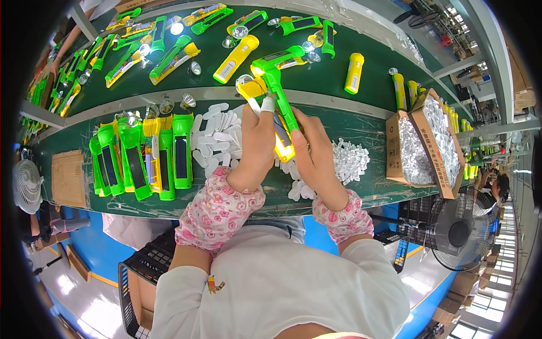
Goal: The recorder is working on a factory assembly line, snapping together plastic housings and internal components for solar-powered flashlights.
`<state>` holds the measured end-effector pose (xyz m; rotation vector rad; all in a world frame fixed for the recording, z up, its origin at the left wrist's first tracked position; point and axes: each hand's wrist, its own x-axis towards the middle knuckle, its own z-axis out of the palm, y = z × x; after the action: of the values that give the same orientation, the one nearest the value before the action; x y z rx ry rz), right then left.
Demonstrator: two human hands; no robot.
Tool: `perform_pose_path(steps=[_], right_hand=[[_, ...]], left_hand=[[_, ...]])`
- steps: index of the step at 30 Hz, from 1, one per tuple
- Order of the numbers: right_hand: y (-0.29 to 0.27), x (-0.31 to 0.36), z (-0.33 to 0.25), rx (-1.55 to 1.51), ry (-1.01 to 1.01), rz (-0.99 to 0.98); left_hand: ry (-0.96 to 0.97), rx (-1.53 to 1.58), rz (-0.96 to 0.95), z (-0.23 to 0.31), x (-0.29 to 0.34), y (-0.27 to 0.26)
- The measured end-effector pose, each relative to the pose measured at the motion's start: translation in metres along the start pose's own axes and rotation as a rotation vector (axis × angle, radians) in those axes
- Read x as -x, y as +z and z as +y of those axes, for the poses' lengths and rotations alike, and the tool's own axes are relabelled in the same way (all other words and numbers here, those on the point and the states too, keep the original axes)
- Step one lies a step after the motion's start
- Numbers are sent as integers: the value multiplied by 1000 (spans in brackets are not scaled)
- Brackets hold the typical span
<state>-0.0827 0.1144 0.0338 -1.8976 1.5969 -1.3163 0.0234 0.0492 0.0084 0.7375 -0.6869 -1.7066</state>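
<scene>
One green-and-yellow flashlight (287, 115), held from both sides

The left hand (256, 135) is curled around its left side; the right hand (315, 150) is partly closed on its right, thumb against the casing. Tilted between them, the flashlight is above the worktop (271, 198), back from the near edge. White strips (217, 138) lie leftward.

Torch casing (276, 85): smooth glossy plastic, grn & ylw. Dk panels (183, 152): flat w/ glassy sheen. Reflectors (240, 32): mirror-bright, metal-look. Wht oval tabs (222, 136): smooth plastic, semi-matt. Small pcs (350, 161): pale plastic-look. Bench (375, 129): grn, scuffed & scratched. Rail (339, 101): dull gry metal. Box (393, 150) & flat sheet (69, 178): matt brn cardbd. Sleeves (217, 212): crinkled printed cloth. Shirt (293, 277): matt wht cloth.
</scene>
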Motion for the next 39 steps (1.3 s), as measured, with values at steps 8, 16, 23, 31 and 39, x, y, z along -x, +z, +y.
perform_pose_path(steps=[8,16,23,31,39], right_hand=[[12,6,-3,188,53,37],[0,15,4,456,52,-204],[1,12,20,264,-300,-10],[-97,30,144,717,318,-178],[-109,-4,124,177,470,-463]], left_hand=[[-133,284,-136,-5,-3,-7],[186,-689,-412,23,-30,-28],[-264,175,-254,11,-5,-25],[-320,381,-208,17,-36,-59],[-344,337,-300,-18,-25,-39]])
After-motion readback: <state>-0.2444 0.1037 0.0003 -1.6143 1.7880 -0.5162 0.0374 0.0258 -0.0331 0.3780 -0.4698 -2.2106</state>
